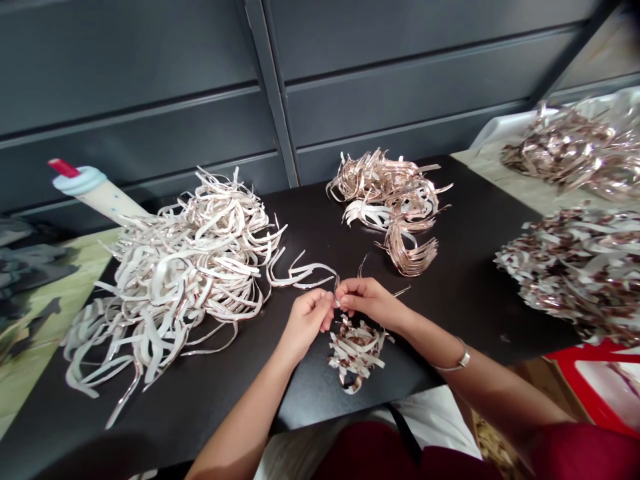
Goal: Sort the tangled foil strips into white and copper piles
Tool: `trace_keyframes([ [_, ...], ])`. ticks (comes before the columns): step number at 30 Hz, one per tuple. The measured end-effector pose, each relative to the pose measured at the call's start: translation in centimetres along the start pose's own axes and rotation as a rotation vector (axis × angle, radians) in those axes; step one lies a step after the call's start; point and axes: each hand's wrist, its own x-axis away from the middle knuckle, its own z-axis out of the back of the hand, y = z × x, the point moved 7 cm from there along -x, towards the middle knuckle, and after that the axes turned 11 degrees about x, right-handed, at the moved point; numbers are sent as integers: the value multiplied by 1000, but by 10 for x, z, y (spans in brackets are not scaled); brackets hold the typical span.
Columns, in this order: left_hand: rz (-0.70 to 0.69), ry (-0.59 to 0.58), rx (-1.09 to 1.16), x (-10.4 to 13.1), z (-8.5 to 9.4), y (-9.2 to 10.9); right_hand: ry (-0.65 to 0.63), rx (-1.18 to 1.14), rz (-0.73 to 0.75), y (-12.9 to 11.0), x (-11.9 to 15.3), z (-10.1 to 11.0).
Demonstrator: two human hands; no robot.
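Note:
My left hand (310,315) and my right hand (367,300) meet over the middle of the black table, fingertips almost touching. Both are closed in a pinch around a thin strip, white on one side and shiny on the other. Just below my fingers lies a small heap of short knotted strips (357,350). A few loose white strips (303,272) stretch from my fingertips toward the left. On my left is a large tangled pile of long white strips (200,253) with shiny edges. Beyond my right hand rest bundles of rose-gold strips (387,183).
A big pile of short knotted strips (580,273) sits at the right edge of the black table (465,240). Behind it are more shiny strips (575,147). A white cup with a red straw (103,193) stands behind the left pile. Dark grey panels (415,87) bound the far side.

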Motion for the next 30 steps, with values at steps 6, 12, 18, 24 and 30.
trace_keyframes([
  [6,-91,-89,-208,0,-2,11,-41,-64,-24,4,0,-3],
  [12,-129,-193,-265,5,-8,21,-128,-171,-14,8,1,-3],
  [18,-208,-250,-216,9,-13,27,-174,-244,1,2,1,5],
  [24,-413,-128,-474,10,-11,33,-85,-17,77,-3,2,17],
  [30,-545,-147,-650,15,-20,38,158,461,238,-15,4,15],
])
